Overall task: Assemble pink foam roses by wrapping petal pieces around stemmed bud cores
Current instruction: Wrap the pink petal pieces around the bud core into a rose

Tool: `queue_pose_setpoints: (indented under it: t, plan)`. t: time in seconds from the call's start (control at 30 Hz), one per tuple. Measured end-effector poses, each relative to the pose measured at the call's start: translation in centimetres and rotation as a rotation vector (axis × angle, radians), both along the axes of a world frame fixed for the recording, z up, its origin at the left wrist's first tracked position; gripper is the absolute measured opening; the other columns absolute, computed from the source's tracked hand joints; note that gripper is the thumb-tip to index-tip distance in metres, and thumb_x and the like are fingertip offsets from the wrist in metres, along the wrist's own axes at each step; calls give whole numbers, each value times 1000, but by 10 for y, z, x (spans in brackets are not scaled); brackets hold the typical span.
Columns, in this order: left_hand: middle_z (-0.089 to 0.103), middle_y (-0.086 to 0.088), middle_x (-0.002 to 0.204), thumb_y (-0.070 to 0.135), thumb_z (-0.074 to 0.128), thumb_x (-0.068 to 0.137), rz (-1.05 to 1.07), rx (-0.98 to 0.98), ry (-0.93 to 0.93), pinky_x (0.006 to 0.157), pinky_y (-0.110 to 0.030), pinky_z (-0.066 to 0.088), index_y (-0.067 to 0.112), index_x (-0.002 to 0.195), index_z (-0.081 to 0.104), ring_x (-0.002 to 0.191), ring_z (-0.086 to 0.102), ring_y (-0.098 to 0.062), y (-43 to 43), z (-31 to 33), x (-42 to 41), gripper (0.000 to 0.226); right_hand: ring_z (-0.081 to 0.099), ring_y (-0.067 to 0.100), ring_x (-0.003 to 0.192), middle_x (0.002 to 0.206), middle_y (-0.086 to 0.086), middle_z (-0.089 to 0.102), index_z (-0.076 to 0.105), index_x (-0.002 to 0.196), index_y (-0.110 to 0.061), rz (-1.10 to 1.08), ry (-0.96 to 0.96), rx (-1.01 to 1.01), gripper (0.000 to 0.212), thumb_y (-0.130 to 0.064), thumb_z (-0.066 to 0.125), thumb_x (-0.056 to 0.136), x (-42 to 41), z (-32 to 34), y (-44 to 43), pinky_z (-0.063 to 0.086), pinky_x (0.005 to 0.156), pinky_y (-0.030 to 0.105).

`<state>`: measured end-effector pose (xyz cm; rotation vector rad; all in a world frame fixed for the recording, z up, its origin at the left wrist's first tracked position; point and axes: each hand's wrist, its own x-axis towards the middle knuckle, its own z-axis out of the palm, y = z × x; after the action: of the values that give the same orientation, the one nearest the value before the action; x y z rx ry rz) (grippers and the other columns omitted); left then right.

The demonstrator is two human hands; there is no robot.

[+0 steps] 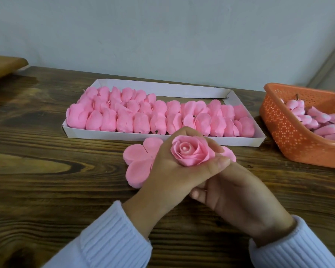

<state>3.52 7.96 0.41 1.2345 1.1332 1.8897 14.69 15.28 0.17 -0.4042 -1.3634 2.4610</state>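
A pink foam rose [190, 152] with wrapped petals faces up at the middle of the view. My left hand [168, 171] cups it, fingers and thumb curled round its petals. Below and to the right, my right hand [238, 198] has its fingers curled under the left hand; the stem is hidden there. A stack of flat pink petal pieces [138, 161] lies on the wooden table just left of the hands, partly covered by them.
A white cardboard tray [240, 141] behind the hands holds several rows of pink roses [159, 117]. An orange perforated basket [290, 132] at the right holds stemmed bud cores [317, 120]. A light wooden board [4, 64] sits at the far left.
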Motion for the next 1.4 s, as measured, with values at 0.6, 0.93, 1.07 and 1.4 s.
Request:
queue_pose_setpoints:
  t: [0.6, 0.93, 1.07, 1.4]
  plan:
    - [72, -1, 102, 23, 77, 69, -127, -71, 132, 73, -31, 56, 31, 90, 71, 95, 69, -18, -5, 6, -3, 22, 43, 14, 80, 90, 0, 55, 71, 93, -26, 81, 86, -29, 35, -43, 82, 66, -6, -4, -6, 41, 67, 24]
    - [73, 1, 93, 24, 73, 73, -64, -30, 106, 79, -24, 54, 25, 90, 72, 93, 69, -13, -3, 3, -3, 17, 50, 23, 111, 118, 6, 61, 64, 116, -17, 56, 145, -51, 44, -36, 75, 77, -3, -6, -5, 34, 89, 40]
    - [71, -6, 102, 12, 75, 76, -133, -6, 94, 75, -22, 52, 12, 101, 66, 94, 67, -14, -3, 3, -2, 27, 56, 15, 110, 112, -1, 64, 69, 107, -22, -13, 106, -4, 27, -33, 52, 88, -4, -6, -7, 36, 92, 42]
    - [72, 4, 91, 15, 69, 78, -80, 51, 76, 77, -27, 55, 18, 85, 70, 95, 68, -17, 0, 1, -4, 8, 43, 32, 118, 120, 13, 58, 62, 119, -12, -11, 144, -48, 45, -32, 70, 80, -3, -5, -8, 26, 102, 54]
